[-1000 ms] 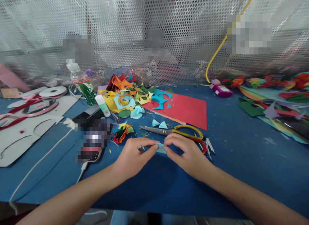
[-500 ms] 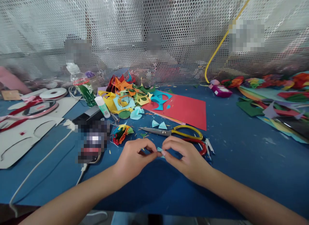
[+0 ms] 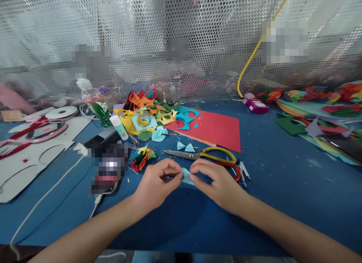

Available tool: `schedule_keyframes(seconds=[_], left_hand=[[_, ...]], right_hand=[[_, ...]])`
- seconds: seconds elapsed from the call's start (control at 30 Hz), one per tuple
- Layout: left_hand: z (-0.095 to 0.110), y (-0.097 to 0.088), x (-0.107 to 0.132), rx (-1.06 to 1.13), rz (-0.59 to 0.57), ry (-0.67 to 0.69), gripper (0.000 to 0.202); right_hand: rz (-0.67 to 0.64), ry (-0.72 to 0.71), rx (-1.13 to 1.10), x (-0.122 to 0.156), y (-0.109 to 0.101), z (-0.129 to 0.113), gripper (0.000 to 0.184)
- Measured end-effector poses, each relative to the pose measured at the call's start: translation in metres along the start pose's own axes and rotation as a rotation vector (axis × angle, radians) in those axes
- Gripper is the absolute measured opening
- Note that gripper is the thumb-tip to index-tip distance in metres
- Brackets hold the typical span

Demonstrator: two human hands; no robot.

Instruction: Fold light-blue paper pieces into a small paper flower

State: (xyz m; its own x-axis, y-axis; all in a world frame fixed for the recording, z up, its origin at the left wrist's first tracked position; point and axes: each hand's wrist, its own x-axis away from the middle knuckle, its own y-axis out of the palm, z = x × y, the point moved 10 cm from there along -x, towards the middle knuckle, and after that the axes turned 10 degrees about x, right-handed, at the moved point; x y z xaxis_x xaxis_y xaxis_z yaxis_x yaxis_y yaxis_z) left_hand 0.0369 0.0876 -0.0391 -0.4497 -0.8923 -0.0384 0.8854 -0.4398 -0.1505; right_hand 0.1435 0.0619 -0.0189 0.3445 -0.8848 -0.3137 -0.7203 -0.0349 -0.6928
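Both hands meet over the blue table [image 3: 283,187], pinching one small light-blue paper piece [image 3: 186,176] between them. My left hand [image 3: 157,184] grips its left edge with thumb and fingers curled. My right hand [image 3: 216,182] holds the right side, fingertips pressed on the paper. Just beyond the hands lie yellow-handled scissors [image 3: 206,155] and two small light-blue folded cones [image 3: 185,146]. A red-handled pair of scissors [image 3: 236,172] shows behind my right hand.
A red paper sheet [image 3: 217,129] and a heap of colored paper scraps [image 3: 147,112] lie farther back. A glue stick [image 3: 118,127], a bottle [image 3: 94,104], ribbon spools [image 3: 60,113] and a white cable [image 3: 42,199] are at left. Colored sheets [image 3: 319,123] are stacked at right. A perforated metal screen [image 3: 181,40] closes the back.
The paper piece, nearly hidden between the fingertips half a second ago, now shows more of its surface. Both hands stayed in about the same place.
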Motion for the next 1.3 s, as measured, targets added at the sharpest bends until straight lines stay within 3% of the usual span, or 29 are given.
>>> schedule_keyframes(seconds=[0.2, 0.5, 0.7, 0.93, 1.3], left_hand=[[0.005, -0.002, -0.001, -0.124, -0.003, 0.093, 0.006], [0.001, 0.003, -0.002, -0.182, -0.029, 0.039, 0.020], [0.002, 0.001, -0.002, -0.032, -0.003, 0.029, 0.018], [0.005, -0.003, -0.002, -0.091, 0.043, 0.055, 0.020], [0.004, 0.014, 0.001, -0.241, -0.096, 0.113, 0.010]], right_hand=[[-0.001, -0.022, 0.018, 0.000, 0.001, -0.003, 0.011], [-0.039, -0.106, 0.062, 0.002, 0.008, -0.013, 0.014], [0.103, -0.064, 0.134, 0.001, -0.004, -0.009, 0.005], [0.147, -0.071, 0.159, 0.000, -0.008, -0.012, 0.010], [0.045, -0.135, 0.138, 0.002, 0.008, -0.017, 0.008]])
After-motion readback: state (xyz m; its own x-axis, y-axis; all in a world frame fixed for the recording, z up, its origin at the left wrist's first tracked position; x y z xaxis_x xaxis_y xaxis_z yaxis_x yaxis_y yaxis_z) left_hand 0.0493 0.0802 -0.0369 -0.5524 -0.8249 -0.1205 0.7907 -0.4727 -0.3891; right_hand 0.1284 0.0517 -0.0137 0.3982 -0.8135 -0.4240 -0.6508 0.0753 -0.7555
